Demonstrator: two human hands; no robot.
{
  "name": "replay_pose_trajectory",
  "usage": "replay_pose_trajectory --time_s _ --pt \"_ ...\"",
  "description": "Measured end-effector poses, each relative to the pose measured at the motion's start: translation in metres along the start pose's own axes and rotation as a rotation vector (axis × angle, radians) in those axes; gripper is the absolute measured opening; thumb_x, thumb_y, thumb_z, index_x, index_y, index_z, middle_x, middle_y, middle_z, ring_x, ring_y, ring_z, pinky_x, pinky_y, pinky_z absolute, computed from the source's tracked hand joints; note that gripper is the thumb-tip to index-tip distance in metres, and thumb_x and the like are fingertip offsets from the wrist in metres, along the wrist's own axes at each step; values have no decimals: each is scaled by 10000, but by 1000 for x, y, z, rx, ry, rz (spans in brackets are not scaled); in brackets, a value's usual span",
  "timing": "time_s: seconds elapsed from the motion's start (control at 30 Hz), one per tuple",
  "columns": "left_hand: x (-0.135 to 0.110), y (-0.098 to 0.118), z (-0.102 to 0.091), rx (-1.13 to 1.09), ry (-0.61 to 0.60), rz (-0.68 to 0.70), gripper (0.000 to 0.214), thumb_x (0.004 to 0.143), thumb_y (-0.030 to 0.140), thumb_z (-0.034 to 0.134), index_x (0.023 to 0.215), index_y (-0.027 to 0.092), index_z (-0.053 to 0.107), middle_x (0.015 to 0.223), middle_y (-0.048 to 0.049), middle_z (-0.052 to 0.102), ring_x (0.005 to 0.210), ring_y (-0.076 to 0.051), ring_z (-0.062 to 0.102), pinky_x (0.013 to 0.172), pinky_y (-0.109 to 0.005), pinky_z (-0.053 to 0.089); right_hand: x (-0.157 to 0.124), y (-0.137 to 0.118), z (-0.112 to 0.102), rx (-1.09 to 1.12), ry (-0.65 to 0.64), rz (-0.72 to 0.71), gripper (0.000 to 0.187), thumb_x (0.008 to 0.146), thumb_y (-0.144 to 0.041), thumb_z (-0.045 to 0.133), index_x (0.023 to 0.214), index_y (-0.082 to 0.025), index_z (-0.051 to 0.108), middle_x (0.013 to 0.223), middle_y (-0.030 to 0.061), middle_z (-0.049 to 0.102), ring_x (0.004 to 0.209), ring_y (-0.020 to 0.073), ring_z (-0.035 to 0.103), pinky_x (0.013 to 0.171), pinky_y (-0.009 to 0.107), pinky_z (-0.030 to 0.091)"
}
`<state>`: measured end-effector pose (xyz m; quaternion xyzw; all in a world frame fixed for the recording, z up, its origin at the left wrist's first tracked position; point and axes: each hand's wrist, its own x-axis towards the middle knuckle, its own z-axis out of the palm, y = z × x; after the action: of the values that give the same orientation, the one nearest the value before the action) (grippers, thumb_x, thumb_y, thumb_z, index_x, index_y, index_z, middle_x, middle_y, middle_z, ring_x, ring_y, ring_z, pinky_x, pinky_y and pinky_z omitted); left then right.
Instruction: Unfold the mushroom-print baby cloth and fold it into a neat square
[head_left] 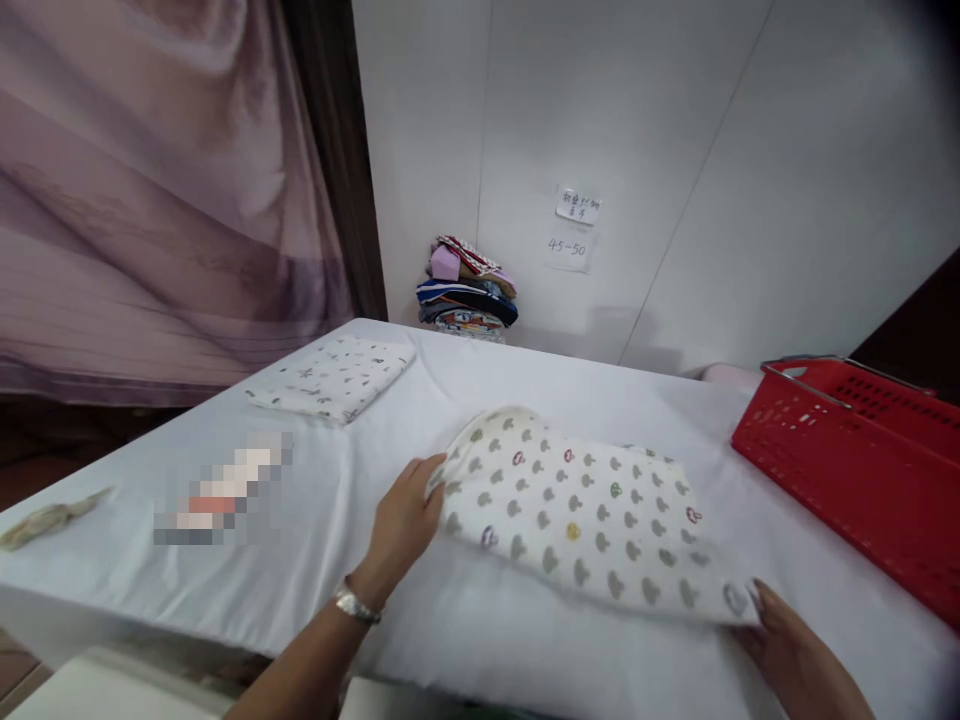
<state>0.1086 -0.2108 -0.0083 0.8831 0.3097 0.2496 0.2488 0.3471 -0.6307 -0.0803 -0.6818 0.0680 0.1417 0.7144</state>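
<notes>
A white cloth with small grey and coloured prints (577,505) lies folded on the white-covered table (480,400) in front of me. My left hand (405,520), with a watch on the wrist, pinches the cloth's left edge. My right hand (787,650) grips the cloth's near right corner at the table's front edge. Both hands are closed on the fabric.
A second folded white patterned cloth (334,377) rests at the table's far left. A red plastic basket (862,465) stands at the right edge. A stack of folded coloured clothes (466,285) sits against the back wall. A small brownish scrap (49,518) lies at the near left.
</notes>
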Motion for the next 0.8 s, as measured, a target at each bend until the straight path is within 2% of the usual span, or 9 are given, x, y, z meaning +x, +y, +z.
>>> replay_pose_trajectory --time_s 0.1,0.17,0.3,0.4,0.5,0.57,0.63,0.7,0.8 --pt "-18 -39 6 84 -141 -163 452 810 269 441 1257 204 461 1219 -56 568 1095 -222 540 926 -333 424 0 -6 -7 -86 171 -238 443 601 -471 659 1006 -311 579 1110 64 631 993 294 610 840 476 525" --pt "-21 -50 9 110 -175 -206 476 818 306 443 1280 194 436 1224 -63 568 1090 -224 545 912 -334 430 1 -27 10 -238 234 -343 511 591 -474 689 1041 -247 601 1112 77 636 993 303 602 871 474 494" --pt "-5 -37 12 223 -125 -89 475 838 393 450 1251 158 461 1182 -105 572 1088 -252 523 909 -360 407 9 -62 82 -561 -75 -467 411 621 -494 647 912 -206 678 1024 65 674 943 272 605 827 377 489" --pt "18 -14 18 291 -106 45 439 837 387 482 1220 172 484 1179 -111 559 1090 -262 503 909 -371 385 32 -64 139 -682 -291 -622 372 682 -438 586 986 -239 666 1143 53 627 1054 263 551 849 381 462" --pt "44 3 32 323 -138 131 437 822 327 515 1232 181 471 1271 -124 497 1161 -274 445 951 -387 338 62 -56 183 -789 -426 -773 333 692 -349 576 988 -223 662 1113 67 634 1085 266 532 934 424 390" --pt "59 8 46 326 -165 156 470 816 298 524 1264 180 442 1350 -133 429 1233 -276 374 1002 -400 280 80 -52 204 -871 -491 -811 309 678 -292 598 974 -226 660 1061 61 651 1053 264 546 957 442 353" --pt "71 8 59 329 -200 159 502 807 251 525 1292 186 413 1397 -124 379 1273 -266 324 1026 -400 238 91 -52 217 -938 -479 -794 305 640 -250 642 943 -233 659 989 50 669 1010 267 561 957 458 331" --pt "80 5 70 332 -233 144 499 810 218 505 1299 197 407 1391 -107 395 1258 -254 344 1016 -396 243 96 -53 224 -1000 -459 -793 319 615 -226 666 934 -233 655 929 44 676 962 264 572 934 451 339" --pt "87 2 79 323 -243 120 481 822 218 480 1298 207 409 1333 -98 462 1198 -249 403 986 -390 267 96 -59 223 -1143 -509 -872 318 668 -230 622 985 -215 636 914 58 667 910 239 577 845 372 388"
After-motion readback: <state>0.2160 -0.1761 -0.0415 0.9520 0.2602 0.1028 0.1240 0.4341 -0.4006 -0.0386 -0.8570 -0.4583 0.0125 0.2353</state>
